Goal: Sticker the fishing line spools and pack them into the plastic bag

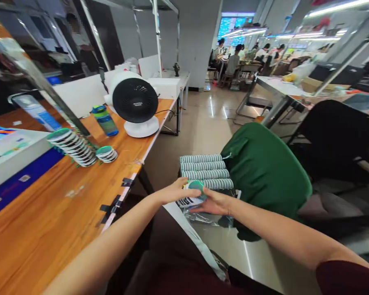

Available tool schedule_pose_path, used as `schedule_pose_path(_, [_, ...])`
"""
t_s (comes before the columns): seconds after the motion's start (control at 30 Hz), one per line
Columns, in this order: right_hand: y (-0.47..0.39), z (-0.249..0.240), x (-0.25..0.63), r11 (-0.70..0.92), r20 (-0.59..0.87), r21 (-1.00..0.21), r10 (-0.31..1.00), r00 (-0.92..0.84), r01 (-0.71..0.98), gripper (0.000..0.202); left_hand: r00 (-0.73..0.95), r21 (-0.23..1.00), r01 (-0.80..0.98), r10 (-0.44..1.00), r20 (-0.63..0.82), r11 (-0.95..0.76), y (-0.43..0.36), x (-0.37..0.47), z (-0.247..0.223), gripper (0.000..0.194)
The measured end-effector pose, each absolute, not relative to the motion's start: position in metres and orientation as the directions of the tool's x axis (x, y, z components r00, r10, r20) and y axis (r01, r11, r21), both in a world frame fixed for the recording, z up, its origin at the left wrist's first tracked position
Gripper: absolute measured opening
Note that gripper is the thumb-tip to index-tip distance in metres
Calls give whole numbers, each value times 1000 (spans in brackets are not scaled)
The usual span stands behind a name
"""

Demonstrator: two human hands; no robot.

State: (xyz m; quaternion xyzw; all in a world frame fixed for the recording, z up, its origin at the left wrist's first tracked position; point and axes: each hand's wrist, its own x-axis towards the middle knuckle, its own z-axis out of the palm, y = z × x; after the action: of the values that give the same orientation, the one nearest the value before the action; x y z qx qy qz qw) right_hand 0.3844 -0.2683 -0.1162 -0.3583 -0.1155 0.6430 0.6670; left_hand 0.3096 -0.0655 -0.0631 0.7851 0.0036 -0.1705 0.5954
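Between my two hands is a short stack of round discs (196, 186) with a green top face and pale edges. My left hand (172, 191) grips it from the left, and my right hand (215, 201) holds its right side. Just beyond and beneath is a box of discs (203, 166), packed on edge in several rows, with clear plastic at its near side. On the wooden table at the left stand a tall leaning stack of green-topped discs (75, 148) and a small stack (106, 154).
A white and black fan (135, 100) and a blue-green bottle (105, 120) stand on the wooden table (64, 213). Beside the box is a green-covered chair (267, 168), with a black chair (338, 127) farther right. People sit at tables in the background.
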Motion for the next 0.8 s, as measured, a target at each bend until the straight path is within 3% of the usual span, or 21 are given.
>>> schedule_pose_path(0.1, [-322, -147, 368, -51, -372, -547, 909, 187, -836, 74, 915, 896, 190, -259, -310, -402, -114, 313, -97, 73])
schedule_pose_path(0.17, [-352, -168, 350, -10, -405, -528, 882, 241, -849, 69, 896, 894, 197, -295, -331, -403, -140, 306, -123, 67])
schedule_pose_path(0.27, [-383, -201, 324, 59, -428, -544, 839, 337, -837, 68, 924, 856, 221, -180, -337, -467, -160, 284, -165, 49])
schedule_pose_path(0.37, [-393, -238, 311, 46, -458, -700, 737, 497, -713, 73, 973, 649, 142, -17, -232, -747, -157, 263, -209, 28])
schedule_pose_path(0.47, [-383, -280, 314, -132, -435, -883, 590, 680, -450, 88, 985, 381, 27, -41, -169, -924, -145, 258, -245, 25])
schedule_pose_path(0.53, [-368, -306, 321, -237, -382, -923, 489, 784, -302, 90, 989, 305, -31, -74, -131, -952, -138, 266, -259, 29])
schedule_pose_path(0.63, [-340, -333, 333, -352, -212, -933, 353, 911, -81, 88, 984, 295, -115, -149, -97, -949, -131, 285, -265, 28])
schedule_pose_path(0.73, [-320, -341, 352, -483, 18, -866, 235, 972, 133, 88, 973, 306, -199, -224, -48, -931, -127, 297, -260, 30])
schedule_pose_path(0.8, [-316, -340, 371, -591, 82, -797, 101, 992, 126, 88, 968, 312, -234, -249, -10, -921, -124, 301, -257, 32])
